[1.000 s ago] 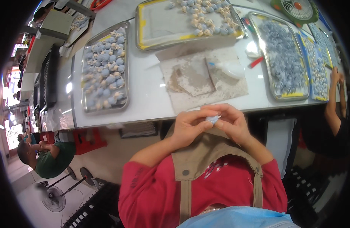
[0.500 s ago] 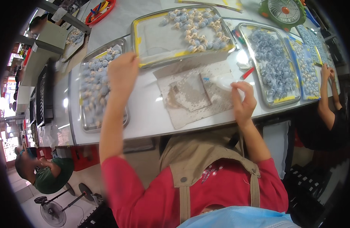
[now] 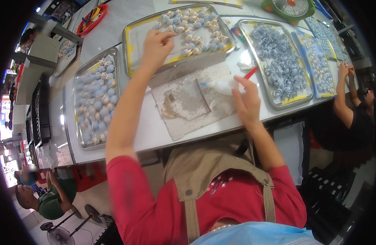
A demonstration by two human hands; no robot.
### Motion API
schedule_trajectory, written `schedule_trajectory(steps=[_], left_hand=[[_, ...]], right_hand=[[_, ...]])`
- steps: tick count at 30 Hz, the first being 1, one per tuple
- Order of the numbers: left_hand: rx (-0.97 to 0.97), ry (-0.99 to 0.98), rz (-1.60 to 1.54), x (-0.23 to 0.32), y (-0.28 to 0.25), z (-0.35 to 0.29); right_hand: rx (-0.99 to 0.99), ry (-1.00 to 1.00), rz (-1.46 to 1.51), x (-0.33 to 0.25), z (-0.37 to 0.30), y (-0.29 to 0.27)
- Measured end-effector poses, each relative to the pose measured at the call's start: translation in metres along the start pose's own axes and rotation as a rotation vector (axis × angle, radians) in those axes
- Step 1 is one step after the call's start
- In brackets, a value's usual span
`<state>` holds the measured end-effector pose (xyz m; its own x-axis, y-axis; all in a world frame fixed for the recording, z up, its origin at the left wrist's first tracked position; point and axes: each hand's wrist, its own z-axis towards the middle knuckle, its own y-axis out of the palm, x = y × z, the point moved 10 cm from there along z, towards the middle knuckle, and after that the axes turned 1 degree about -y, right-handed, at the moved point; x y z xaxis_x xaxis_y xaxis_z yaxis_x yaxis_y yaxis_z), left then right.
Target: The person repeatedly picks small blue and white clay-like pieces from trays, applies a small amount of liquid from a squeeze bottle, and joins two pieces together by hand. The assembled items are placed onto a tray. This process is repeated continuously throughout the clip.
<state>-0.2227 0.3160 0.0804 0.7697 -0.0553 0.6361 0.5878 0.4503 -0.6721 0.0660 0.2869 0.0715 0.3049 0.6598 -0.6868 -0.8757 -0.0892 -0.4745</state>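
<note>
My left hand (image 3: 157,49) is over the left part of a metal tray (image 3: 132,53) with yellow tape along its edges. Its fingertips pinch together, and whatever lies between them is too small to make out. Small blue-and-cream pieces (image 3: 196,28) fill the right side of that tray. In front of my body, my right hand (image 3: 248,104) has thumb and forefinger at the wide end of a white cone-shaped bag (image 3: 221,86) with a blue tip. The bag is above a stained grey board (image 3: 175,130), pointing left.
A left tray (image 3: 79,139) holds more blue-and-cream pieces. To the right stand a tray of blue petal-like pieces (image 3: 277,61), a blue-edged tray (image 3: 318,67) and a green fan (image 3: 292,7). A red-handled tool (image 3: 251,73) lies nearby. Another person's hands (image 3: 346,70) work at far right.
My left hand has gone from above the left tray to above the middle one, moving right and away from me. My right hand stays by the white bag. The whole view has shifted slightly.
</note>
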Motion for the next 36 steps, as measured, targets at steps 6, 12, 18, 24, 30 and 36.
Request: schedule_trajectory(steps=[6, 12, 18, 24, 30, 36], left_hand=[[-0.086, -0.52, -0.984, 0.05, 0.002, -0.143], [-0.179, -0.962, -1.606, 0.085, 0.079, -0.26], [-0.114, -0.911, -1.437, 0.088, 0.08, -0.264], [-0.074, -0.823, -1.302, 0.086, 0.076, -0.263], [-0.053, -0.82, -1.275, 0.09, 0.069, -0.266], [-0.066, -0.798, -1.251, 0.093, 0.066, -0.265]], right_hand=[[-0.267, 0.027, -0.19, 0.004, 0.0, 0.017], [-0.248, 0.234, 0.095, 0.014, -0.023, 0.015], [-0.229, 0.416, 0.482, -0.008, -0.054, -0.015], [-0.248, 0.169, 0.383, -0.042, -0.054, -0.037], [-0.238, 0.016, 0.15, -0.068, -0.048, -0.042], [-0.261, -0.033, 0.124, -0.077, -0.044, -0.038]])
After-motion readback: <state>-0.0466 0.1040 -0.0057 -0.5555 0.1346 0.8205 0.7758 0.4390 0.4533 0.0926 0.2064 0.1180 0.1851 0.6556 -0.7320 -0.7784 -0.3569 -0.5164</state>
